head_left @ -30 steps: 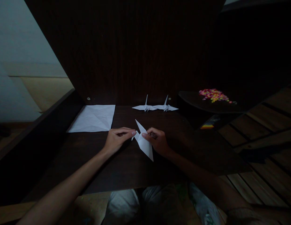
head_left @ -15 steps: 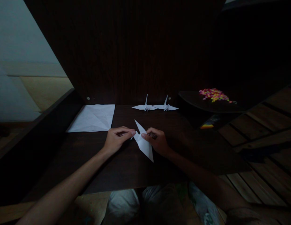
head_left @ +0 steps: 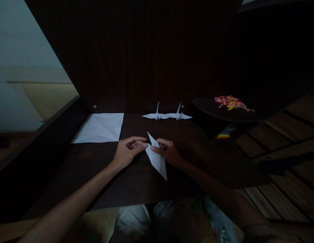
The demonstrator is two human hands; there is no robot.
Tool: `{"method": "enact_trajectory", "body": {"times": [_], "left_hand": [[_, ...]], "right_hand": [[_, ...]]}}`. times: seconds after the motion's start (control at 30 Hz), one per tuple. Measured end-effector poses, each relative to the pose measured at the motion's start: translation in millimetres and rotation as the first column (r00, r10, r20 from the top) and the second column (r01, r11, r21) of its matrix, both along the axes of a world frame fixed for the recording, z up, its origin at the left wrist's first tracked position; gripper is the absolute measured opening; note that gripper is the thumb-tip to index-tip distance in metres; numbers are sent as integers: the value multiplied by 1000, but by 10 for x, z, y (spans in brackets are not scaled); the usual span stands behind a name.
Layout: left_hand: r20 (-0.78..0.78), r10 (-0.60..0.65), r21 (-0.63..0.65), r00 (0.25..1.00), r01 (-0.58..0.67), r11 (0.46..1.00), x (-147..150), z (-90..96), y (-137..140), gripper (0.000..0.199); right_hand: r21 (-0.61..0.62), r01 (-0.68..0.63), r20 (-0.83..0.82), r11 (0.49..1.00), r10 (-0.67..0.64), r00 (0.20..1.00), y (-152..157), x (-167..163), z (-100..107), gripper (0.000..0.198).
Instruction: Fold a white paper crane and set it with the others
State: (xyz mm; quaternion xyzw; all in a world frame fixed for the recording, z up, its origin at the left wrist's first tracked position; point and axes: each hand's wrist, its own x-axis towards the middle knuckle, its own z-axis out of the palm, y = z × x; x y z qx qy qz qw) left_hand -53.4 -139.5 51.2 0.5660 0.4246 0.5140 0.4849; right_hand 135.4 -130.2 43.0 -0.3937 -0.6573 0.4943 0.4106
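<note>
A white folded paper crane [head_left: 159, 164] is held tilted above the dark desk, its wings pressed flat and one sharp point aimed away from me. My right hand [head_left: 169, 152] grips its middle, thumb on the near face and fingers curled behind. My left hand [head_left: 128, 150] is at the crane's left tip, thumb against the paper and index finger stretched just above; the tip itself is hidden by the fingers. Beyond my hands, two finished paper cranes [head_left: 157, 116] with spread wings stand side by side against the back panel.
A creased white paper sheet [head_left: 100, 127] lies on the desk [head_left: 116, 194] at the back left. On a rounded corner shelf [head_left: 209, 109] at the right is a heap of small colourful pieces [head_left: 231, 102]. A raised side board [head_left: 43, 145] borders the left.
My left thumb and index finger have parted slightly at the crane's left tip, and the small bent end there no longer shows. The crane has shifted slightly toward me.
</note>
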Motion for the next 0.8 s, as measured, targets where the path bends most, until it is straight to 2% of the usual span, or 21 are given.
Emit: {"method": "enact_trajectory", "body": {"times": [0.07, 0.2, 0.4, 0.63, 0.8], "left_hand": [[-1, -31, -7, 1000, 31, 1000, 19, -7, -10, 35], [-8, -59, -20, 998, 59, 998, 21, -7, -13, 37], [-39, -134, -56, 990, 132, 990, -12, 10, -4, 27], [-94, -102, -19, 990, 100, 995, -18, 39, 5, 18], [-100, -126, -15, 987, 125, 992, -18, 25, 10, 18]], "right_hand": [[-10, -23, 3, 1000, 23, 1000, 4, 0, -12, 32], [-4, 19, 4, 1000, -19, 1000, 18, 18, -14, 35], [2, 65, 21, 998, -65, 998, 41, 44, -6, 38], [23, 8, 24, 1000, -9, 1000, 33, 52, 22, 34], [-5, -35, 26, 999, 35, 999, 42, 64, 17, 31]]}}
